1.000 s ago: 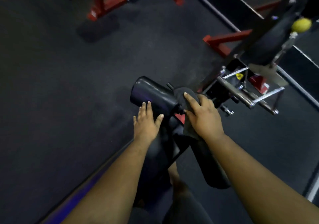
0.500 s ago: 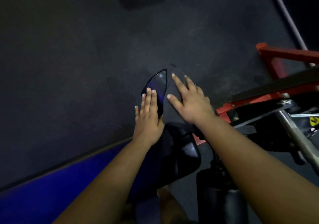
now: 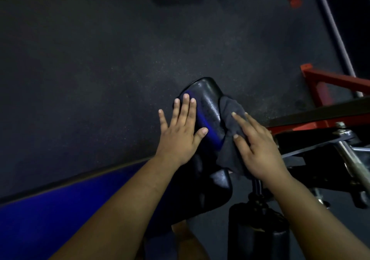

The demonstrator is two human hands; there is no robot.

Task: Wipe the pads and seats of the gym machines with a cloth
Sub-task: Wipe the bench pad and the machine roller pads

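At the bottom edge, between the two forearms, a bare knee (image 3: 186, 237) shows. To its right stands a black roller (image 3: 258, 237), upright below the right wrist. A blue strip (image 3: 66, 203) runs along the lower left, passing under the left forearm.

Farther out, the black pad (image 3: 208, 111) juts away from the person, glossy, with a blue glint on its left side. Its lower part widens into a darker cushion (image 3: 218, 181) between the arms.

The left hand (image 3: 180, 133) lies flat on the left side of the pad, fingers straight and slightly spread, thumb resting on the top surface; it holds nothing. The right hand (image 3: 258, 145) presses the cloth (image 3: 230, 119) against the right side of the pad with straight fingers laid over it. The cloth is dark grey and bunched; part of it hangs down below the hand, over the edge of the pad, and the hand covers much of it.

Right of the right hand sits the machine's frame: a metal bar (image 3: 348, 159) slanting down to the right edge, bolts and black plates around it, and red beams (image 3: 336, 81) beyond. A grey line (image 3: 332, 27) runs across the upper right. The dark speckled floor (image 3: 100, 59) fills the rest. No containers are in view.
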